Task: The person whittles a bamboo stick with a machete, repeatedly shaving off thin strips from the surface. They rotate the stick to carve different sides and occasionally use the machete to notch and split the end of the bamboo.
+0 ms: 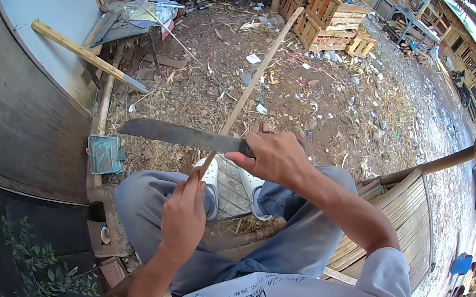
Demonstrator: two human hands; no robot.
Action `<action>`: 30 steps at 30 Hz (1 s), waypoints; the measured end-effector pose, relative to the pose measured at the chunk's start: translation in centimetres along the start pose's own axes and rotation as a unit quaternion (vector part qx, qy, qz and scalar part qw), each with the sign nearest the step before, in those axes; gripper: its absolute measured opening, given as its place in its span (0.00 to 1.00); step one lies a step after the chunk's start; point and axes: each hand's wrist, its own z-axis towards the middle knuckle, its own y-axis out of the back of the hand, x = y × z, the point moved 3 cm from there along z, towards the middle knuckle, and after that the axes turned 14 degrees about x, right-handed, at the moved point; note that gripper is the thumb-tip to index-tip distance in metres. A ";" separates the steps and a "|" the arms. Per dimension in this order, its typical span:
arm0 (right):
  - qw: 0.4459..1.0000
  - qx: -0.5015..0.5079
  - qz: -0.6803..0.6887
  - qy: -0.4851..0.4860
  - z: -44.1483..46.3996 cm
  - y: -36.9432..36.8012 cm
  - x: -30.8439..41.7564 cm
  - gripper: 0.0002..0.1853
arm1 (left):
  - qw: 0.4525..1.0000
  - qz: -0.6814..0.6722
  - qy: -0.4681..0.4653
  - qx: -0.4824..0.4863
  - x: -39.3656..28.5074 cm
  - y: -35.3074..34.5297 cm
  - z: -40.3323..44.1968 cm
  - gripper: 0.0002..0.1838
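A long, thin bamboo strip (257,78) rises at a slant from my lap toward the wooden crates. Its near end is held in my left hand (183,216), fingers closed around it above my left thigh. My right hand (278,161) is wrapped round the handle of a machete (182,135). The dark, broad blade points left and lies across the strip, a little beyond my left hand. Whether the edge bites into the strip, I cannot tell. Most of the handle is hidden by my right fingers.
White clogs (252,189) rest on wooden slats below. Stacked wooden crates (333,18) stand at the back. A timber beam (89,57) leans at the left near a low table (123,24). A blue plastic basket (105,155) sits by the wall. Litter covers the dirt ground (196,101).
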 end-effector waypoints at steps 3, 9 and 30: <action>0.995 -0.036 0.009 -0.093 1.6 2.1 -5.5 0.35 | 0.997 -0.011 0.044 0.056 0.5 0.0 -1.3 0.17; 0.997 -0.011 -0.059 0.054 -1.4 -0.1 0.2 0.37 | 0.999 -0.038 -0.002 0.014 -0.1 0.2 -1.3 0.17; 0.966 -0.018 0.018 -0.256 1.4 4.2 -12.8 0.36 | 0.987 -0.109 0.088 0.073 -0.5 0.7 -11.0 0.14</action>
